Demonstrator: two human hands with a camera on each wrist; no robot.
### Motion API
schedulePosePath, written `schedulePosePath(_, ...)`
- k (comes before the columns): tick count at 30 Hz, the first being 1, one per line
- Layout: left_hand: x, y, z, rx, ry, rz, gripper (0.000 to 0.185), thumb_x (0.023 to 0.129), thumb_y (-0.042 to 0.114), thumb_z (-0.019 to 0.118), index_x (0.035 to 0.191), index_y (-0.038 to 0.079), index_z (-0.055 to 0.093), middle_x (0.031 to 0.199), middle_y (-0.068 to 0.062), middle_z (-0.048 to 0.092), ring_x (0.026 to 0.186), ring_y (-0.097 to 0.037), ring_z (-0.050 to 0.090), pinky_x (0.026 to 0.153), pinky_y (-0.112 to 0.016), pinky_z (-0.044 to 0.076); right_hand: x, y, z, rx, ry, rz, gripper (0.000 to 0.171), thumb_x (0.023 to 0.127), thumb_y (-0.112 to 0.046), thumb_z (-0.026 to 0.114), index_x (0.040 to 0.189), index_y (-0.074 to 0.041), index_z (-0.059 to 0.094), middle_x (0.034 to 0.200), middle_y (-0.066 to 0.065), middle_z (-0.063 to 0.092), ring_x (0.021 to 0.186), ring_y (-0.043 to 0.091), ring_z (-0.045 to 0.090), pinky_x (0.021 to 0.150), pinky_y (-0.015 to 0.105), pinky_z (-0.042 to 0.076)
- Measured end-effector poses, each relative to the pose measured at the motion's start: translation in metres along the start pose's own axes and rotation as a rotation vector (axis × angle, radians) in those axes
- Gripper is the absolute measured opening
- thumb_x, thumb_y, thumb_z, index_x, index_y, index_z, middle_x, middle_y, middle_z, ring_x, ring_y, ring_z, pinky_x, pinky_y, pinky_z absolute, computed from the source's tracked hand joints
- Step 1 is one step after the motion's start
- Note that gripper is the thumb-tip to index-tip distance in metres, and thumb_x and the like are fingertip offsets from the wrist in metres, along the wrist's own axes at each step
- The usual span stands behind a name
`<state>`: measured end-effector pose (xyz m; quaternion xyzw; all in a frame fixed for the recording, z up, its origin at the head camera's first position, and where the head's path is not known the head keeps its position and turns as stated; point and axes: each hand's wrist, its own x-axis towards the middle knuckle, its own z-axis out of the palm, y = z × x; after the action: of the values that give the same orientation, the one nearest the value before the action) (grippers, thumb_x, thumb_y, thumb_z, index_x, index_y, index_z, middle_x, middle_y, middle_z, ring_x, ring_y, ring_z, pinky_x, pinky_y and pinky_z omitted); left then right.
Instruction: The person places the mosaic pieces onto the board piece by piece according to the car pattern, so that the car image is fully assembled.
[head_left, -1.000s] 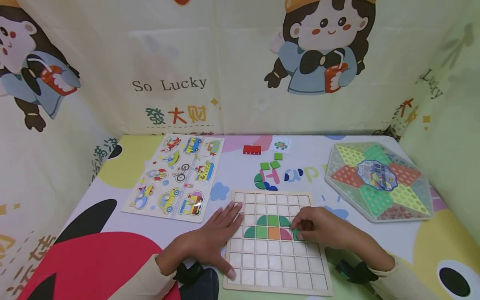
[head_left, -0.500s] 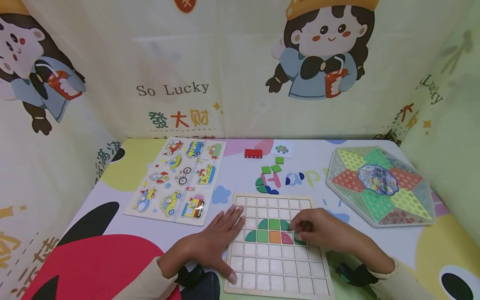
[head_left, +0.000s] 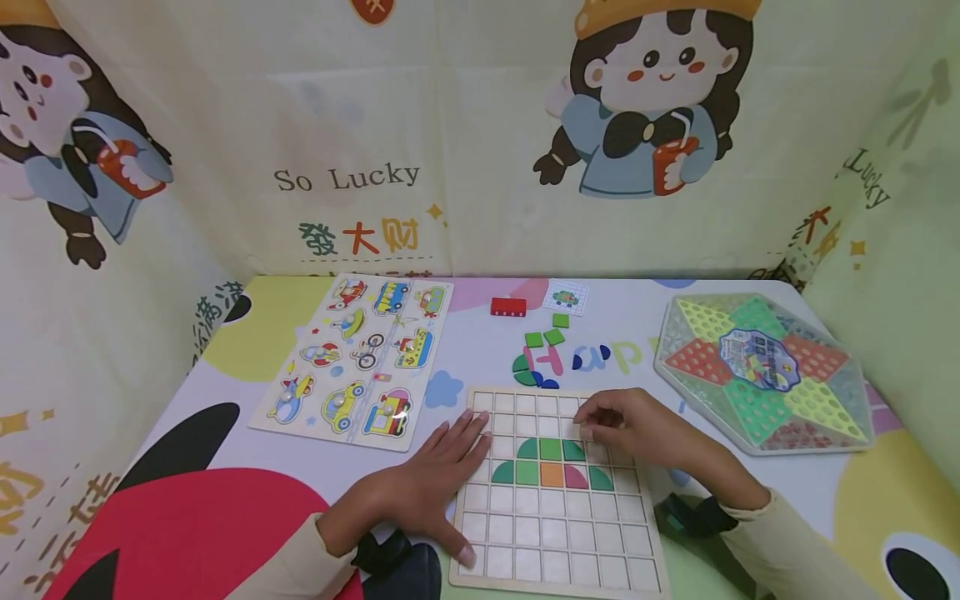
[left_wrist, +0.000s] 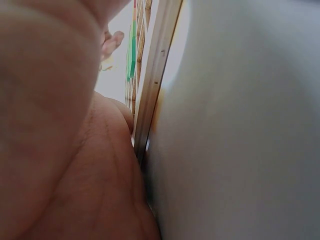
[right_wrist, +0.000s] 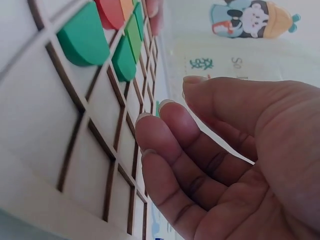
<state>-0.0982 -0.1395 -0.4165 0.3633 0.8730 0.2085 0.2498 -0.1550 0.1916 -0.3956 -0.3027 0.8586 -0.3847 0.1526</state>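
A wooden grid board (head_left: 562, 533) lies on the table with coloured tiles in two of its rows. The upper row has a green square (head_left: 551, 450) between two dark green quarter-rounds. Below it sit an orange square (head_left: 552, 475), a pink quarter-round (head_left: 576, 477) and a dark green quarter-round (right_wrist: 85, 37) at the right end. My left hand (head_left: 431, 483) rests spread over the board's left edge. Over the board's upper right, my right hand (head_left: 637, 429) hovers with loosely bent fingers. The right wrist view shows nothing between its thumb and fingertips.
Loose green squares (head_left: 553, 337), green quarter-rounds (head_left: 521, 367) and blue pieces (head_left: 547, 382) lie behind the board, near a red block (head_left: 508, 307) and a small pattern card (head_left: 566, 297). A vehicle puzzle (head_left: 352, 358) lies left; a hexagonal game box (head_left: 761, 375) lies right.
My right hand has let go of the dark green quarter-round, now lying in its cell, and has moved up and away from it. The left hand stays in place.
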Motion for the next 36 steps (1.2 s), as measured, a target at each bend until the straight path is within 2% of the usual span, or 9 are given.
schedulePosePath(10,0.0,-0.001,0.001,0.001,0.008,0.01,0.126,0.067,0.068,0.074,0.157,0.011,0.008,0.162,-0.002,-0.012,0.145,-0.022,-0.02,0.114,-0.052,-0.006,0.017,0.01,-0.007,-0.025,0.081,0.082,0.009,0.09,-0.005,0.069,0.098,-0.009,0.072,0.085,-0.003,0.064,0.075,0.017,0.057,0.065,0.025,0.051)
schedulePosePath(24,0.0,-0.001,0.003,-0.003,0.012,0.007,0.126,0.066,0.068,0.075,0.157,0.011,0.008,0.162,-0.002,-0.013,0.145,-0.021,-0.02,0.115,-0.052,-0.006,0.023,0.034,-0.026,-0.085,0.245,0.211,0.01,0.092,-0.006,0.066,0.1,-0.007,0.072,0.09,0.002,0.066,0.079,0.021,0.058,0.069,0.03,0.052)
schedulePosePath(36,0.0,-0.002,0.002,0.001,0.006,-0.001,0.126,0.066,0.069,0.073,0.158,0.013,0.007,0.162,0.0,-0.013,0.144,-0.019,-0.022,0.115,-0.051,-0.007,0.033,0.044,-0.03,-0.061,0.239,0.18,0.013,0.092,-0.008,0.067,0.104,-0.004,0.072,0.093,0.005,0.067,0.083,0.022,0.058,0.075,0.031,0.052)
